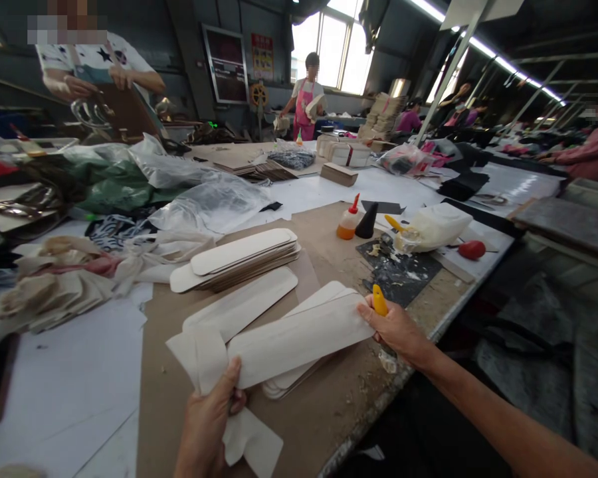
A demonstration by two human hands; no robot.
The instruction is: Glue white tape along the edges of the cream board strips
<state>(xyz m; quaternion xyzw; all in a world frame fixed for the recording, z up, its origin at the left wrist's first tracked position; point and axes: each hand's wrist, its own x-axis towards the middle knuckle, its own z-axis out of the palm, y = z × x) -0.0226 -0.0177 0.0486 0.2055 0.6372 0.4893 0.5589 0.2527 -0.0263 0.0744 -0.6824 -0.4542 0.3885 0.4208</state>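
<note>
A long off-white panel with rounded corners is held up at a slant between my two hands. My left hand pinches its near-left end, thumb on top, together with thin off-white sheets that stick out beside and below the hand. My right hand is closed on the far-right end and also keeps a yellow-handled tool in its grip; the working end of the tool is hidden. Under the held panel lie more such panels. Just beyond rests a single panel, and behind it a stack of panels.
Brown board covers the worktop. To the right are a glue bottle with red tip, a black cone, a smeared dark sheet and a white plastic container. Crumpled fabric and plastic bags lie left. Co-workers stand beyond.
</note>
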